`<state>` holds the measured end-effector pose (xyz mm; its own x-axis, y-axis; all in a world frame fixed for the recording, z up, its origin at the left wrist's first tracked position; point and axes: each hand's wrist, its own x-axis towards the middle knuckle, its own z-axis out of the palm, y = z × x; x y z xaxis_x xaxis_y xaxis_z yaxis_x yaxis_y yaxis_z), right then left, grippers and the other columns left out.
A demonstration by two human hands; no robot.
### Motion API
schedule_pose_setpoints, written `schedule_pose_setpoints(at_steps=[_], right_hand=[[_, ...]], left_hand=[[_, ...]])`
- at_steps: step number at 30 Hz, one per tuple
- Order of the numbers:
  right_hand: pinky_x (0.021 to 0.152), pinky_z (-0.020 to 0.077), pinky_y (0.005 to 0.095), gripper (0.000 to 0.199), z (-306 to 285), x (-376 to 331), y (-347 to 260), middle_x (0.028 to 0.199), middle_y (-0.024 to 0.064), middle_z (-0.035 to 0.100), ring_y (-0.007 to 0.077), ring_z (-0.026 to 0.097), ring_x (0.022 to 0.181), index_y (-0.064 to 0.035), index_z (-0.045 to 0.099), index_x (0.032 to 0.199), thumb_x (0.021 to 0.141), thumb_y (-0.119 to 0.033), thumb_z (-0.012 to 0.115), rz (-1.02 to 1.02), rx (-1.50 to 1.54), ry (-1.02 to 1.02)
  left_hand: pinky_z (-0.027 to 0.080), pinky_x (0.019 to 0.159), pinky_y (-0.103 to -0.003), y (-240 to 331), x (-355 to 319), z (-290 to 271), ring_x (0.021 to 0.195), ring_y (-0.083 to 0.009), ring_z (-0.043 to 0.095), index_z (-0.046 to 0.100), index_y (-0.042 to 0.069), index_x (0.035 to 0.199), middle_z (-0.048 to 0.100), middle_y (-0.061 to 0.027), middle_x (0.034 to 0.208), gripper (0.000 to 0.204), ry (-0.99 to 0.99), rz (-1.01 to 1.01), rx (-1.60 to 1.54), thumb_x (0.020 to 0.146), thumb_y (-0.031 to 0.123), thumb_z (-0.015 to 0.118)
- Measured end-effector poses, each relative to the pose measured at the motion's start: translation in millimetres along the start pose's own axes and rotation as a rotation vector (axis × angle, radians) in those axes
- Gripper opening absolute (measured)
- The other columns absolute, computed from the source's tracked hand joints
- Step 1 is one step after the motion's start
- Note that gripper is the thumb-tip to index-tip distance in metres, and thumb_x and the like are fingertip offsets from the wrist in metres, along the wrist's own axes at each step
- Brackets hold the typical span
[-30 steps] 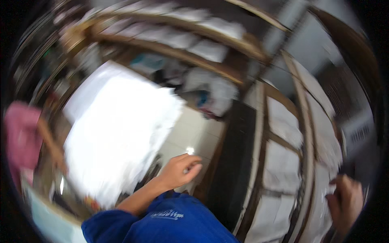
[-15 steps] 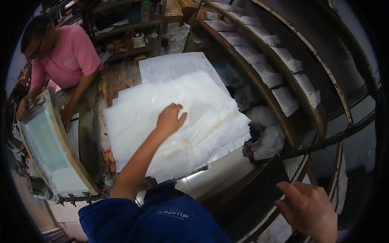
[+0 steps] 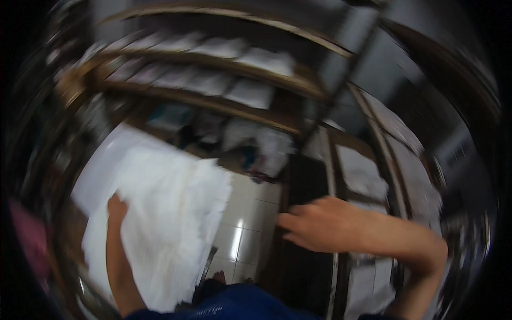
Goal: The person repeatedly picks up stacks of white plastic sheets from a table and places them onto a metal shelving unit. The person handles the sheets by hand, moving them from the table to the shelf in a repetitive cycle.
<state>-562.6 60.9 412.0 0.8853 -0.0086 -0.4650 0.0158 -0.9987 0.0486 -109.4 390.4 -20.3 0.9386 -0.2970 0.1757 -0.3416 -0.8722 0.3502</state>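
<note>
A broad pile of thin white sheets (image 3: 160, 229) lies on the table at the left, its edges uneven. My left hand (image 3: 117, 207) rests on top of the pile near its left side; motion blurs the fingers, but thumb and fingertips look apart. Out to the right, over the dark gap beside the racks, hangs my right hand (image 3: 314, 224). Its fingers are loosely bent and somewhat apart, and I see nothing in them.
Wooden shelves (image 3: 213, 61) with white bundles stand ahead. On the right, another rack (image 3: 333, 176) holds more white stacks. Clear plastic bags (image 3: 272, 149) lie below the shelves, near the tiled floor (image 3: 242, 224). A pink sleeve (image 3: 29, 234) of another person shows far left.
The view has swung to the right, bringing the shelves ahead and the right rack into view. My right arm is now raised across the right side. My left hand stays on the sheets.
</note>
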Motion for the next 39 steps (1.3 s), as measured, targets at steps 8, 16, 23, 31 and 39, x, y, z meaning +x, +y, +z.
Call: schedule_pose_setpoints(at_steps=[8, 16, 23, 31, 39], right_hand=[[0.068, 0.0514, 0.0477, 0.037, 51, 58, -10, 0.080, 0.0220, 0.065, 0.0392, 0.065, 0.078, 0.0008, 0.051, 0.113, 0.088, -0.025, 0.059, -0.177, 0.424, 0.350], [0.060, 0.0502, 0.0351, 0.037, 154, 160, -70, 0.074, 0.0136, 0.064, 0.0223, 0.066, 0.067, 0.0008, 0.054, 0.109, 0.091, -0.031, 0.057, -0.264, 1.470, 0.356], [0.054, 0.0474, 0.0289, 0.012, 213, 147, -77, 0.071, 0.0048, 0.060, 0.0125, 0.059, 0.061, -0.0028, 0.059, 0.090, 0.086, -0.014, 0.056, -0.133, 1.563, 0.616], [0.055, 0.0457, 0.0208, 0.013, 238, 27, -88, 0.083, -0.0004, 0.058, 0.0051, 0.053, 0.065, -0.0075, 0.056, 0.106, 0.092, -0.008, 0.058, 0.081, 1.896, 0.903], [0.053, 0.0388, 0.0187, 0.010, 358, -70, -110, 0.078, -0.0026, 0.054, 0.0030, 0.047, 0.061, -0.0053, 0.055, 0.101, 0.091, -0.005, 0.058, 0.473, 1.844, 0.958]], left_hand=[[0.039, 0.052, -0.039, 177, -114, -154, 0.051, -0.0298, 0.045, 0.048, -0.003, 0.075, 0.048, -0.0166, 0.059, 0.014, 0.084, 0.411, -0.305, 0.085, 0.005, 0.055], [0.043, 0.060, -0.045, 267, -237, -180, 0.063, -0.0358, 0.053, 0.054, 0.002, 0.073, 0.051, -0.0174, 0.065, 0.009, -0.155, 1.013, -0.378, 0.080, 0.005, 0.060], [0.045, 0.064, -0.043, 292, -304, -192, 0.068, -0.0352, 0.056, 0.058, 0.002, 0.080, 0.056, -0.0166, 0.071, 0.004, -0.518, 0.854, -0.626, 0.081, 0.005, 0.061], [0.047, 0.093, -0.040, 286, -373, -21, 0.104, -0.0248, 0.058, 0.052, 0.001, 0.122, 0.058, -0.0146, 0.120, 0.044, -1.621, -0.319, -1.694, 0.094, 0.034, 0.052], [0.047, 0.098, -0.044, 290, -379, -33, 0.116, -0.0295, 0.054, 0.047, 0.006, 0.134, 0.052, -0.0148, 0.131, 0.046, -1.283, -0.693, -2.262, 0.098, 0.034, 0.042]])
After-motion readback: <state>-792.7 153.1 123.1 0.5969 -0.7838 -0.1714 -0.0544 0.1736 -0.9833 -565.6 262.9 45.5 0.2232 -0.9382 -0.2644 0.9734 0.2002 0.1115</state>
